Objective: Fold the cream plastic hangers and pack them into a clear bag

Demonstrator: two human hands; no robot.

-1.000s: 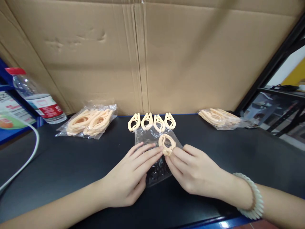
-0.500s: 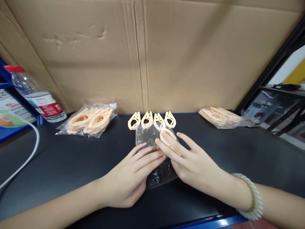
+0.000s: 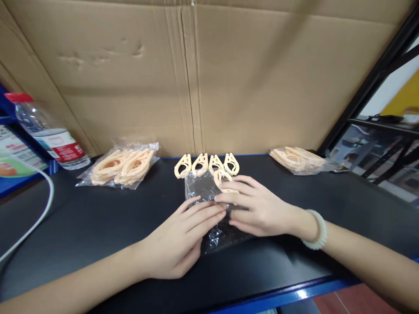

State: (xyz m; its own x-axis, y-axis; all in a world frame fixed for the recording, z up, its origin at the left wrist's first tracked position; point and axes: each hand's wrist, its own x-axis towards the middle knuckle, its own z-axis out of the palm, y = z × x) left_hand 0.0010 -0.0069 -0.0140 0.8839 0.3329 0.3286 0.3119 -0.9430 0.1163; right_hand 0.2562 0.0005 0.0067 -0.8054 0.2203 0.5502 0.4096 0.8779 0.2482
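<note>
A clear plastic bag point(image 3: 200, 186) lies on the black table in front of me. Across its middle rest the fingers of my left hand point(image 3: 185, 237), holding the bag; the thumb is mostly hidden. My right hand point(image 3: 262, 205) has its fingers over a cream plastic folding hanger point(image 3: 220, 178), whose rounded loop sticks out past the fingertips above the bag. Whether any part of this hanger is inside the bag I cannot tell. Just behind the bag, several similar cream hangers point(image 3: 199, 165) lie in a row.
Bagged cream hangers point(image 3: 121, 168) lie at the left, and another bagged bundle point(image 3: 296, 160) at the right. A red-capped bottle point(image 3: 62, 141) leans at the far left near a white cable point(image 3: 49, 205). A cardboard sheet point(image 3: 255, 78) stands along the table's back.
My right hand has turned flatter and shifted slightly, its fingers now pointing left. The hanger under it has moved a little left. My left hand stays almost in place.
</note>
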